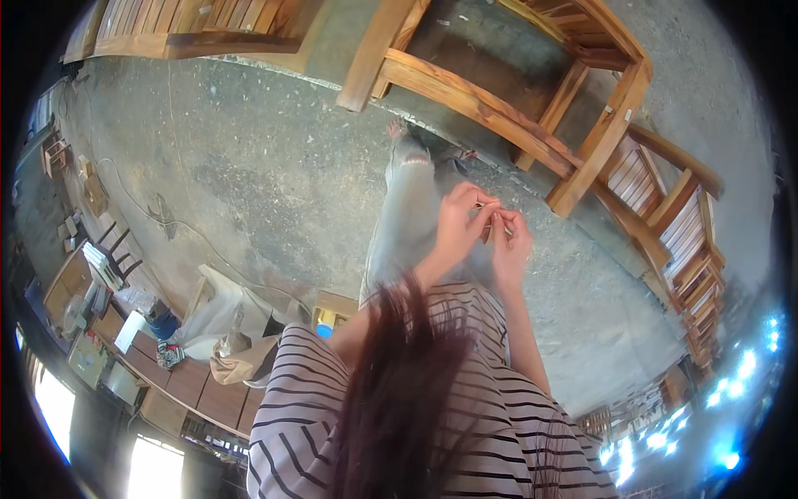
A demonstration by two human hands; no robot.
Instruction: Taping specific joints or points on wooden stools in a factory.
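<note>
My left hand (pixel 459 223) and my right hand (pixel 510 243) meet in front of my body, above my lap and legs. Thumbs and fingertips of both are pinched together and touch each other. A small brownish patch (pixel 485 235) shows between the two hands, too little of it to name. Whatever the fingertips grip is too small to make out. Beyond the hands, the wooden frame of a piece of furniture (pixel 482 108), with a thick front rail and legs, stands on the floor.
Slatted wooden furniture (pixel 224 41) stands at the far left, and more slatted pieces (pixel 665 208) line the right. A cord (pixel 133 200) runs over the concrete floor (pixel 274 141). At the left, a wooden table (pixel 189 384) bears bags and other items. Beside my left arm sits an open box (pixel 337 304).
</note>
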